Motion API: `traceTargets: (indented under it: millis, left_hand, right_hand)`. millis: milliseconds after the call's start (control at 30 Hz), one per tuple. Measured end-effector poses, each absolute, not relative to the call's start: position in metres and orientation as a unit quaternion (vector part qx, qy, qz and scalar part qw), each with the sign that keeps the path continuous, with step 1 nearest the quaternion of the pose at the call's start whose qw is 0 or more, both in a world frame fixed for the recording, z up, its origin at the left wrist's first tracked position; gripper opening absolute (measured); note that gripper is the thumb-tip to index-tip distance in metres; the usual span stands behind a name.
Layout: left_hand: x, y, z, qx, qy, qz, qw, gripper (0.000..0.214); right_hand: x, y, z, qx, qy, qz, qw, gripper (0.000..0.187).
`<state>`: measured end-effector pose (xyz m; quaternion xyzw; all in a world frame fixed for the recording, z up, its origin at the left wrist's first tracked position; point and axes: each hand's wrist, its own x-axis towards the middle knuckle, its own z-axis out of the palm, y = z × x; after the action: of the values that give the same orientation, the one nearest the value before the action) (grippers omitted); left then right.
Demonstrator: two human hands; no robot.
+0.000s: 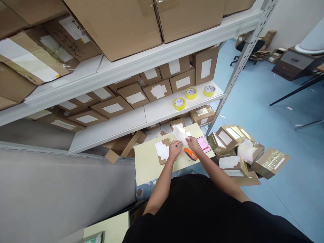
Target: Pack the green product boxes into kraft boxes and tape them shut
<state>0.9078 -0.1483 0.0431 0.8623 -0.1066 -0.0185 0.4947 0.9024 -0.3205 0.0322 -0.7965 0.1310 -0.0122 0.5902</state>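
Note:
A crumpled-looking white paper sheet [180, 133] is raised over the cream table, in front of me. My right hand [193, 143] pinches its right side. At its lower left edge, the bent fingers of my left hand [174, 149] close on the paper, though the fingertips are small here. Left of that hand lies a flat brown cardboard box [162, 152] with white labels stuck on top. Below the paper, between my forearms, rests an orange-handled tool [190, 154] with a dark edge, its kind unclear. A phone with a pink screen [204, 144] lies right of my right hand.
A metal shelf rack [121, 118] filled with labelled boxes stands ahead, its upper beam [177, 42] crossing overhead. Yellow tape rolls [191, 93] sit on the middle shelf. Taped parcels [229, 138] are piled on the floor right of the table [146, 172]. An open carton [124, 146] is behind it.

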Motion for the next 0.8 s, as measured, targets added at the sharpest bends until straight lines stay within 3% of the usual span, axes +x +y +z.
traceTargets:
  millis: [133,267,333,467,633,800]
  left_hand:
    - [0.938,-0.135,0.059,0.885,-0.102,-0.035,0.454,0.051]
    - [0.977,-0.136,0.073,0.872,-0.224,-0.163,0.402,0.081]
    - [0.990,-0.141,0.077,0.860,-0.274,-0.213,0.375,0.078]
    - [1.001,-0.152,0.077,0.842,-0.323,-0.242,0.358,0.049]
    - [1.000,-0.159,0.070,0.826,-0.278,-0.283,0.399,0.020]
    - [0.998,-0.151,0.068,0.810,-0.236,-0.306,0.442,0.028]
  right_hand:
    - [0.900,-0.351,0.042,-0.818,0.072,0.013,0.571,0.045]
    - [0.899,-0.374,0.058,-0.826,-0.022,0.072,0.559,0.044]
    - [0.899,-0.383,0.066,-0.827,-0.055,0.094,0.551,0.046]
    - [0.898,-0.395,0.074,-0.826,-0.076,0.113,0.548,0.046]
    - [0.895,-0.403,0.070,-0.820,-0.027,0.046,0.569,0.045]
    - [0.895,-0.410,0.068,-0.817,0.034,0.013,0.575,0.047]
